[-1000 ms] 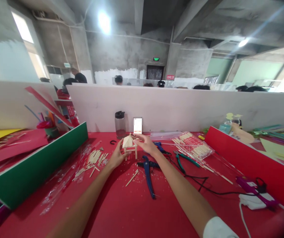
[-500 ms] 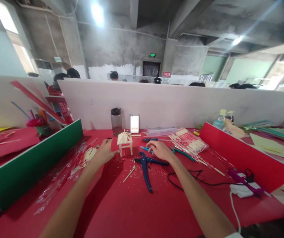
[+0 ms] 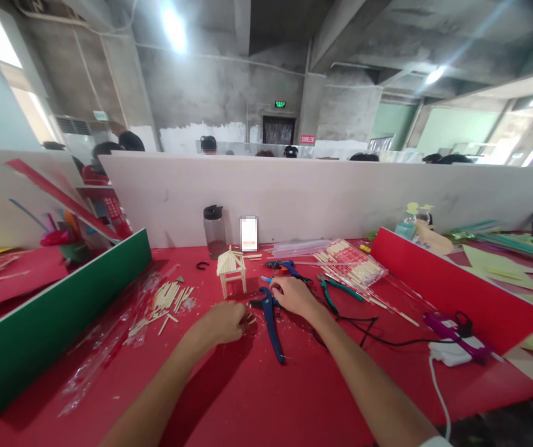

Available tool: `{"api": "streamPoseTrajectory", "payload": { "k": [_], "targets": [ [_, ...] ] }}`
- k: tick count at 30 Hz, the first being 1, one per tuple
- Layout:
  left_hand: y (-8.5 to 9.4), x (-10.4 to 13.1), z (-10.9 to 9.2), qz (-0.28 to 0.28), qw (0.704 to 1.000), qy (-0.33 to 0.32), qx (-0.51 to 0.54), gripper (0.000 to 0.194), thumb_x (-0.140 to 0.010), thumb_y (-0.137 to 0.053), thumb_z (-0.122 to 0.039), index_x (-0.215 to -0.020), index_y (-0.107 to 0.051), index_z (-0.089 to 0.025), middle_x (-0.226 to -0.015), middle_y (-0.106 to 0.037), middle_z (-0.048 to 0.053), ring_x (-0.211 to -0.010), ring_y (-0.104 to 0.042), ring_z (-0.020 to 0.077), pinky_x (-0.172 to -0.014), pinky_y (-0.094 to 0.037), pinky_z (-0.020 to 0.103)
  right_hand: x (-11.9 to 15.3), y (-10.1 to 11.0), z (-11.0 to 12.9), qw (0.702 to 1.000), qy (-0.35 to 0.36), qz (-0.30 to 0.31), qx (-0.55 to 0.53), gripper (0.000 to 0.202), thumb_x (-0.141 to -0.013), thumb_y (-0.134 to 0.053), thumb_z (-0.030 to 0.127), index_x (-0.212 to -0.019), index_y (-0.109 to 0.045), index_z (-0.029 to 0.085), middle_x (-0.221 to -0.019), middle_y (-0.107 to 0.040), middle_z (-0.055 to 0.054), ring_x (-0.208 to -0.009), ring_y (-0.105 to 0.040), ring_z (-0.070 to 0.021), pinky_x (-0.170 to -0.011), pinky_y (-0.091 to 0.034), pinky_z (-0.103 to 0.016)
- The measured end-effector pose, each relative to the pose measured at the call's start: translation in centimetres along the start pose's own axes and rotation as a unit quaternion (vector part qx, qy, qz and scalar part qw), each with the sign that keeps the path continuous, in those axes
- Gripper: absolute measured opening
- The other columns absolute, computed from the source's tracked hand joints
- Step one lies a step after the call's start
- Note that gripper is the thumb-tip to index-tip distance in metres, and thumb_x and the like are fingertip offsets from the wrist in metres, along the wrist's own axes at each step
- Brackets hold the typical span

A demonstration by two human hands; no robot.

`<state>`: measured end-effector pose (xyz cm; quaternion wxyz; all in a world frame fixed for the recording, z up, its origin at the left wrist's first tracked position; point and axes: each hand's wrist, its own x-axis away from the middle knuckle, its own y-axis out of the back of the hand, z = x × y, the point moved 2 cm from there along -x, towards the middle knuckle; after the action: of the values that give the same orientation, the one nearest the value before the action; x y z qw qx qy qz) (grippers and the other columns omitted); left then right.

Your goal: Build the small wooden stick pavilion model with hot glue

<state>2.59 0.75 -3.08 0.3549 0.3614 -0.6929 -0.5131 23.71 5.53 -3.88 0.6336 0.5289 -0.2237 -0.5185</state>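
Observation:
My left hand [image 3: 226,321] is closed low over the table, fingertips around thin wooden sticks [image 3: 251,319] whose ends poke out past the fingers. Behind it stands a small pavilion model [image 3: 231,267] built of wooden sticks, with a pointed roof on legs. My right hand [image 3: 294,295] is curled above the far end of the blue-handled cutter [image 3: 272,329]. A slim blue piece [image 3: 265,280] shows beside its fingertips; what those fingers hold is hidden. A blue glue gun [image 3: 287,267] lies just beyond, with green-handled pliers [image 3: 340,290] to the right.
Loose cut sticks [image 3: 168,298] and clear plastic wrap [image 3: 103,335] lie at left by a green board [image 3: 61,310]. A bottle [image 3: 214,233] and phone [image 3: 249,234] stand at the back. Stick packets [image 3: 352,261], a black cable [image 3: 387,340] and a red board [image 3: 456,279] are right.
My left hand has moved from beside the pavilion model, nearer and to the right, closing over the loose sticks. My right hand has lowered slightly and its fingers have curled in.

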Motion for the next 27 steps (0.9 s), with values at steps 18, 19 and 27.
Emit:
{"api": "streamPoseTrajectory", "payload": {
  "k": [18, 19, 27],
  "targets": [
    [2.0, -2.4, 1.2, -0.25, 0.868, -0.043, 0.426, 0.029, -0.085, -0.056, -0.043, -0.074, -0.06, -0.017, -0.062, -0.055, -0.002, -0.057, -0.05, 0.0126, -0.059, -0.04, 0.024, -1.1, -0.5, 3.6, 0.93, 0.087, -0.072, -0.35, 0.018, -0.09, -0.052, 0.024, -0.097, -0.068, 0.018, -0.092, -0.073, -0.004, -0.086, -0.067, -0.0169, -0.081, -0.049, -0.027],
    [1.8, -2.6, 1.3, -0.257, 0.861, -0.046, 0.437, 0.03, -0.085, -0.057, -0.044, -0.074, -0.061, -0.016, -0.063, -0.056, -0.002, -0.059, -0.051, 0.0125, -0.059, -0.041, 0.024, -1.2, -0.5, 3.9, 0.926, 0.089, -0.071, -0.359, 0.018, -0.09, -0.052, 0.024, -0.097, -0.069, 0.018, -0.093, -0.072, -0.004, -0.087, -0.066, -0.0171, -0.081, -0.049, -0.027],
    [0.8, -2.7, 2.1, -0.231, 0.783, 0.005, 0.578, 0.042, -0.078, -0.064, -0.058, -0.085, -0.063, -0.016, -0.072, -0.068, 0.003, -0.067, -0.065, 0.0169, -0.062, -0.051, 0.026, -1.2, -1.0, 4.1, 0.936, 0.074, -0.073, -0.335, 0.017, -0.087, -0.054, 0.02, -0.094, -0.069, 0.019, -0.092, -0.073, -0.004, -0.086, -0.067, -0.0173, -0.079, -0.049, -0.028]
  ]
}}
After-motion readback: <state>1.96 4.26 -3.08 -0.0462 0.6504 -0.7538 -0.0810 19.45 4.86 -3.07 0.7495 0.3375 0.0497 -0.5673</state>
